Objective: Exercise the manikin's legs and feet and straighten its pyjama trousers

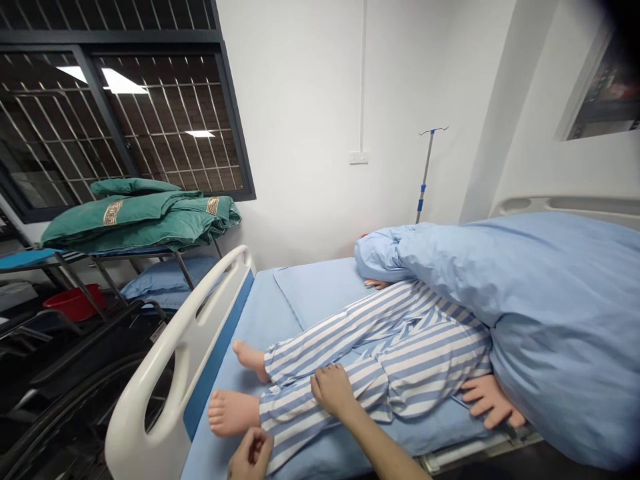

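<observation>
A care manikin in blue-and-white striped trousers [420,360] lies on the bed, its two bare feet [235,412] toward the footboard. Beside the near foot, at the trouser hem, is my left hand [251,455] with its fingers curled in; whether cloth is pinched in them is hidden. My right hand [333,390] lies over the near lower leg, fingers bent round the striped trouser leg. A light blue quilt [560,287] is bunched over the manikin's upper body. From under it show the near manikin hand [493,400] and part of the far one [377,283].
The white footboard [150,373] rises at the left, with a wheelchair [90,413] beyond it. Folded green bedding [145,213] lies on a metal rack, near a red basin [75,301]. An IV pole [424,180] stands behind the bed.
</observation>
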`<state>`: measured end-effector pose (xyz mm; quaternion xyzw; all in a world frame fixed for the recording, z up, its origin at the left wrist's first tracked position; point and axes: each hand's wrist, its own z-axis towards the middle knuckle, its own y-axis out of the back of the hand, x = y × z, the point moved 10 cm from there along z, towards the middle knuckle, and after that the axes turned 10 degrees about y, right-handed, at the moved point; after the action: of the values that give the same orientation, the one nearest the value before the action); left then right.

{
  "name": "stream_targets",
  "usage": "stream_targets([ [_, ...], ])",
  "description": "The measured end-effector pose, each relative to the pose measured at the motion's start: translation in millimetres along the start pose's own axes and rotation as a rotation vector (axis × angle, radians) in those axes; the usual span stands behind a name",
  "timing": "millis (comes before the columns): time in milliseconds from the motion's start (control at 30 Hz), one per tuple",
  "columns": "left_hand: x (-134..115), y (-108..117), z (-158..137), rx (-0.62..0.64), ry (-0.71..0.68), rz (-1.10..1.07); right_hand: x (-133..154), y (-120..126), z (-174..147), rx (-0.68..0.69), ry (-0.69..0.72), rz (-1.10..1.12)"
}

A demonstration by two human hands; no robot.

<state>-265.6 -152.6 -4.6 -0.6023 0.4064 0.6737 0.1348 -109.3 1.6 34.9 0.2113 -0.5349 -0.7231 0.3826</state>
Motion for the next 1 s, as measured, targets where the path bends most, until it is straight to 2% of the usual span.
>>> stream_targets([
  [100, -56, -18, 11, 0.087, -0.071, 0.013, -1, -1, -1, -0.012, -0.003, 0.013],
  [200, -102, -39, 36, 0.155, -0.12, -0.057, -2, -2, -1, -0.019, -0.007, 0.025],
  [300, -127, -64, 75, 0.2, -0.109, -0.139, -3, -2, -1, -0.035, -0.011, 0.033],
  [400, -139, -84, 118, 0.154, -0.11, -0.08, -5, -4, -1, -0.046, -0.016, 0.046],
  [533, -133, -106, 166, 0.09, -0.084, 0.081, -7, -10, -1, -0.052, -0.022, 0.056],
  [667, -100, -110, 198, -0.008, 0.005, 0.247, -9, -18, 0, -0.033, -0.025, 0.078],
  [800, -73, -119, 210, -0.006, 0.031, 0.403, -13, -27, 5, 0.044, -0.033, 0.11],
  [900, -66, -125, 210, -0.006, 0.03, 0.532, -16, -30, 9, 0.129, -0.071, 0.134],
  [1000, -66, -132, 206, 0.001, 0.026, 0.728, -6, -22, 19, 0.192, -0.015, 0.236],
])
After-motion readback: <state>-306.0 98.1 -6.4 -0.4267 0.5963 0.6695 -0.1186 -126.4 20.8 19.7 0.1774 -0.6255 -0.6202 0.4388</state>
